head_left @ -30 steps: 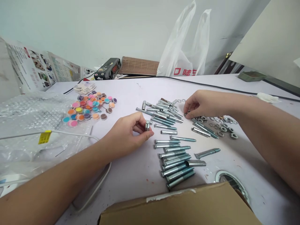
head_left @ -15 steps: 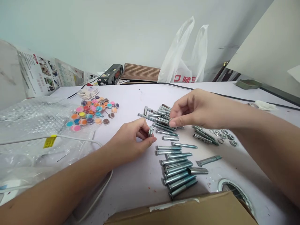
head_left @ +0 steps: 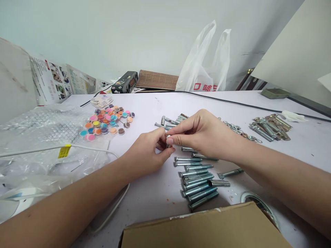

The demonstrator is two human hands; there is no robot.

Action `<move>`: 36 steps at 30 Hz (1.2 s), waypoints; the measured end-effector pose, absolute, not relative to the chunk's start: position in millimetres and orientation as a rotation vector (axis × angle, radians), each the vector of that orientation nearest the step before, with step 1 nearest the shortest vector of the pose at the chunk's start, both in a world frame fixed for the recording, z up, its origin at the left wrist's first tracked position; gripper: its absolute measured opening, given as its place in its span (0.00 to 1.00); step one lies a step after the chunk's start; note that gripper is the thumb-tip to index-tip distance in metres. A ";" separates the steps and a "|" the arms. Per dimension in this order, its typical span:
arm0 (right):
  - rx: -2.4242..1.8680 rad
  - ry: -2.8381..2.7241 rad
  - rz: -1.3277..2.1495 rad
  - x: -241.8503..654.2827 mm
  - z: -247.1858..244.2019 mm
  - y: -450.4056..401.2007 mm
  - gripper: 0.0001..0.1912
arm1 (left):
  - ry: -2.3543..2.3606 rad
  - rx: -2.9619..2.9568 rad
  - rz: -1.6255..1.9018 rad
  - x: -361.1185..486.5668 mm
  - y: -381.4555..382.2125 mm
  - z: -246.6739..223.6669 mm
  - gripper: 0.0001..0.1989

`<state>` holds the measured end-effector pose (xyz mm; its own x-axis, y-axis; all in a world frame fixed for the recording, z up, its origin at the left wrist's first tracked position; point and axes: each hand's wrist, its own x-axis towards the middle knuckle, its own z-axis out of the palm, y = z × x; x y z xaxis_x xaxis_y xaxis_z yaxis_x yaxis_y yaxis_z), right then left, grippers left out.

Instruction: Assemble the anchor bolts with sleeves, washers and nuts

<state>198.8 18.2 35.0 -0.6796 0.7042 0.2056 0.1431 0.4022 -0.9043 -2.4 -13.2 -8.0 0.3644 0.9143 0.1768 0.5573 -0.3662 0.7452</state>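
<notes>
My left hand (head_left: 148, 151) is closed around a silvery metal bolt (head_left: 168, 145), held upright above the table; most of it is hidden by the fingers. At its top, the thumb and forefinger of my right hand (head_left: 196, 134) pinch a small metal washer, mostly covered by the fingertips. Below the hands lies a row of long bolts (head_left: 198, 188), with a loose metal sleeve (head_left: 219, 183) beside them. Behind my right hand is a heap of sleeves and bolts (head_left: 178, 119), partly hidden.
Nuts and washers (head_left: 232, 126) and a pile of assembled anchor bolts (head_left: 271, 127) lie right. Colourful round pieces (head_left: 106, 120) and bubble wrap (head_left: 46, 127) cover the left. A cardboard box (head_left: 207, 227) stands in front, a white plastic bag (head_left: 196, 69) at the back.
My right hand has moved left and down from above the heap to the top of the bolt in my left hand. The left hand stays nearly in place.
</notes>
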 end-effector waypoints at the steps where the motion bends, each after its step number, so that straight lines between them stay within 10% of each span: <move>1: -0.728 -2.128 1.187 198.2 35.6 16.2 0.22 | 1.267 2.053 0.800 -2.3 -13.2 -8.0 0.07; 12: -0.887 -2.382 0.595 216.5 60.4 23.9 0.20 | 1.269 1.923 0.758 -5.3 -13.1 -9.4 0.11; 19: -1.893 -2.279 0.157 276.8 83.8 69.2 0.21 | 1.303 1.866 0.696 -5.9 -12.7 -6.9 0.12; 36: -2.373 -2.500 0.370 304.7 46.6 102.3 0.23 | 1.198 2.047 0.652 -6.8 -11.2 -2.0 0.04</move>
